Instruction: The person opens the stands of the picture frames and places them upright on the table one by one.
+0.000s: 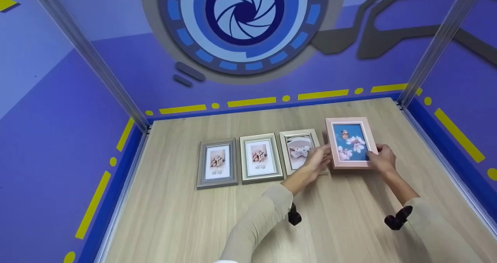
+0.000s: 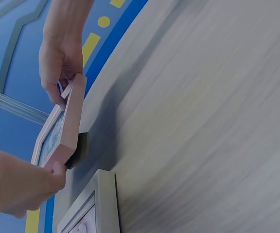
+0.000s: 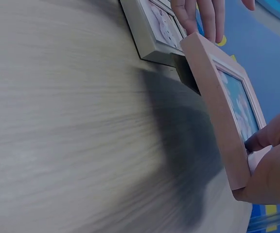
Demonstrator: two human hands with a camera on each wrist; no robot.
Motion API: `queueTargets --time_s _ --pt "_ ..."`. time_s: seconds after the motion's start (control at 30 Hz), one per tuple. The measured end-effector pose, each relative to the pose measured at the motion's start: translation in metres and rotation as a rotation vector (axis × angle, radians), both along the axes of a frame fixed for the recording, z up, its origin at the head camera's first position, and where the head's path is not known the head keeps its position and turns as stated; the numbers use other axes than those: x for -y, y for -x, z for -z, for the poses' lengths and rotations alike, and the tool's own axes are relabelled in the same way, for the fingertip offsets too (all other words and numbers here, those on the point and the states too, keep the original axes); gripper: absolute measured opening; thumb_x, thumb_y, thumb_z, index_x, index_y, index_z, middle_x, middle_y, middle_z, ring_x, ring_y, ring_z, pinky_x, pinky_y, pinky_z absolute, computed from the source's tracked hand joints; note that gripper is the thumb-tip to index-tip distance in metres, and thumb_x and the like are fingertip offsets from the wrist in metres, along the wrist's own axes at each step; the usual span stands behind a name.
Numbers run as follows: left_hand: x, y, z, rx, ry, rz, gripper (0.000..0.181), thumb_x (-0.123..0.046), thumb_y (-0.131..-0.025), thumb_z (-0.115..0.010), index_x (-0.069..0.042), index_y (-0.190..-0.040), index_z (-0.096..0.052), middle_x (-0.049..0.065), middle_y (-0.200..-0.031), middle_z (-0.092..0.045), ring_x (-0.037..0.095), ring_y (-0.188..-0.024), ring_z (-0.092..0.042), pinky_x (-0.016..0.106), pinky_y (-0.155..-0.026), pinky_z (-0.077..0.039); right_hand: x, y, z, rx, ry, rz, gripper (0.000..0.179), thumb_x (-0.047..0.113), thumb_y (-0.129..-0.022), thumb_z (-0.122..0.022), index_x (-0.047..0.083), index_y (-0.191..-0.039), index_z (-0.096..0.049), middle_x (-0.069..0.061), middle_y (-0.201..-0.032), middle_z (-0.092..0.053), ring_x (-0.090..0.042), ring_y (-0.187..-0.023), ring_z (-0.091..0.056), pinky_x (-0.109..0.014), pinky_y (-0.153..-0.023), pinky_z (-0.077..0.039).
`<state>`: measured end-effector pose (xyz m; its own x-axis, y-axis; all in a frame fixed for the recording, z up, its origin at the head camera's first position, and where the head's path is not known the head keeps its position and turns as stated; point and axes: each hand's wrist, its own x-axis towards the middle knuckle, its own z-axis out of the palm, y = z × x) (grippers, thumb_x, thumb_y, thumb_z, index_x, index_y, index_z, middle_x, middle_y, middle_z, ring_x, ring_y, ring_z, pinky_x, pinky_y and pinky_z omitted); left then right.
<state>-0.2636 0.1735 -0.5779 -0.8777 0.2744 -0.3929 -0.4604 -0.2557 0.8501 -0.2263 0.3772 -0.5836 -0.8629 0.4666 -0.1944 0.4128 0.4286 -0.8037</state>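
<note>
In the head view, the right hand (image 1: 383, 159) pinches the pink frame (image 1: 351, 165) at its lower right corner, thumb over the front and fingers behind. The left hand (image 1: 316, 158) meets the opposite side with its fingers extended and not curled round it, apparently steadying more than gripping. Between the hands the flower picture (image 1: 350, 141) faces up, tilted; edge contact probably keeps most of it uncovered. Just beside and partly under the left hand lies the cream frame (image 1: 284, 150); farther left of it come the champagne frame (image 1: 261, 178) and the grey frame (image 1: 217, 184), side by side on the surface (image 1: 171, 216), perhaps so each can be seen whole. Small print under the pictures in those two is too fine to read; no brand is legible.

In the left wrist view, the left thumb touches the pink frame's near corner. A dark flap (image 2: 79, 150) juts from its back, likely a stand.

In the right wrist view, the right thumb presses the front face, while the left fingers reach the far end. The shadow beneath suggests the pink frame is held above the surface.
</note>
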Motion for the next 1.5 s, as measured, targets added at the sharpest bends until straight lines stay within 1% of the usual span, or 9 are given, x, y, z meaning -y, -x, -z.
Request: queueTargets --time_s 0.1,0.23,0.47,0.7,0.83,1.0,1.23,1.4,1.5 --pt "0.006 0.003 -0.004 0.016 -0.007 -0.061 0.040 -0.021 -0.097 -0.061 0.004 -0.128 -0.063 0.021 -0.121 -0.071 0.030 -0.103 -0.071 0.038 -0.100 -0.057 0.004 0.002 -0.001 0.003 0.025 -0.002 0.058 0.014 -0.101 -0.050 -0.015 -0.148 -0.033 -0.036 -0.146 -0.043 -0.044 -0.131 -0.044 -0.055 -0.114 -0.038" --pt "0.016 0.006 -0.009 0.023 -0.029 -0.093 0.042 -0.019 -0.097 -0.059 0.005 -0.131 -0.059 0.022 -0.119 -0.073 0.033 -0.105 -0.073 0.041 -0.101 -0.057 0.010 0.004 -0.002 -0.006 0.039 -0.014 0.057 0.016 -0.101 -0.049 -0.016 -0.146 -0.035 -0.037 -0.146 -0.043 -0.045 -0.132 -0.043 -0.056 -0.115 -0.037" --pt "0.031 0.009 -0.012 0.011 -0.042 -0.114 0.039 -0.017 -0.098 -0.057 0.006 -0.129 -0.059 0.023 -0.119 -0.072 0.027 -0.096 -0.075 0.037 -0.096 -0.058 0.024 0.007 -0.005 -0.024 0.089 -0.037 0.056 0.016 -0.102 -0.048 -0.015 -0.147 -0.034 -0.037 -0.147 -0.042 -0.045 -0.133 -0.043 -0.055 -0.116 -0.038" --pt "0.037 0.011 -0.010 -0.015 -0.016 -0.129 0.038 -0.016 -0.096 -0.057 0.008 -0.125 -0.063 0.021 -0.115 -0.075 0.010 -0.077 -0.066 0.019 -0.071 -0.052 0.037 0.010 -0.009 -0.058 0.103 -0.053 0.056 0.014 -0.101 -0.049 -0.015 -0.147 -0.036 -0.035 -0.145 -0.045 -0.041 -0.130 -0.046 -0.049 -0.109 -0.043" --pt "0.039 0.011 -0.010 -0.023 -0.002 -0.133 0.039 -0.016 -0.095 -0.057 0.009 -0.124 -0.064 0.019 -0.114 -0.076 0.008 -0.074 -0.063 0.016 -0.066 -0.048 0.041 0.011 -0.009 -0.073 0.094 -0.054 0.054 0.013 -0.100 -0.050 -0.016 -0.144 -0.040 -0.034 -0.142 -0.048 -0.040 -0.128 -0.048 -0.045 -0.105 -0.044" --pt "0.042 0.012 -0.011 -0.039 -0.009 -0.137 0.033 -0.013 -0.094 -0.059 0.009 -0.116 -0.067 0.012 -0.098 -0.078 0.007 -0.070 -0.058 0.016 -0.063 -0.046 0.044 0.012 -0.008 -0.068 0.107 -0.056 0.053 0.014 -0.099 -0.051 -0.015 -0.142 -0.042 -0.033 -0.141 -0.049 -0.039 -0.126 -0.049 -0.042 -0.102 -0.044" --pt "0.043 0.012 -0.015 -0.060 -0.027 -0.141 0.015 -0.011 -0.091 -0.062 -0.001 -0.091 -0.073 -0.004 -0.072 -0.064 0.007 -0.066 -0.054 0.017 -0.061 -0.043 0.048 0.012 -0.007 -0.051 0.113 -0.065 0.054 0.017 -0.099 -0.052 -0.014 -0.141 -0.042 -0.031 -0.138 -0.050 -0.037 -0.122 -0.051 -0.030 -0.089 -0.046" --pt "0.045 0.011 -0.018 -0.116 -0.013 -0.130 0.018 -0.008 -0.089 -0.065 0.002 -0.100 -0.075 -0.007 -0.069 -0.062 0.005 -0.066 -0.055 0.018 -0.062 -0.042 0.053 0.012 -0.007 -0.011 0.153 -0.059 0.056 0.022 -0.100 -0.050 -0.013 -0.144 -0.041 -0.026 -0.134 -0.051 -0.028 -0.111 -0.053 -0.014 -0.069 -0.047" --pt "0.046 0.010 -0.021 -0.143 -0.021 -0.131 0.023 -0.005 -0.088 -0.065 0.004 -0.107 -0.075 -0.007 -0.070 -0.064 0.005 -0.068 -0.057 0.019 -0.062 -0.041 0.056 0.013 -0.007 -0.017 0.184 -0.053 0.056 0.022 -0.101 -0.050 -0.012 -0.145 -0.040 -0.022 -0.131 -0.052 -0.021 -0.103 -0.053 -0.012 -0.065 -0.047"
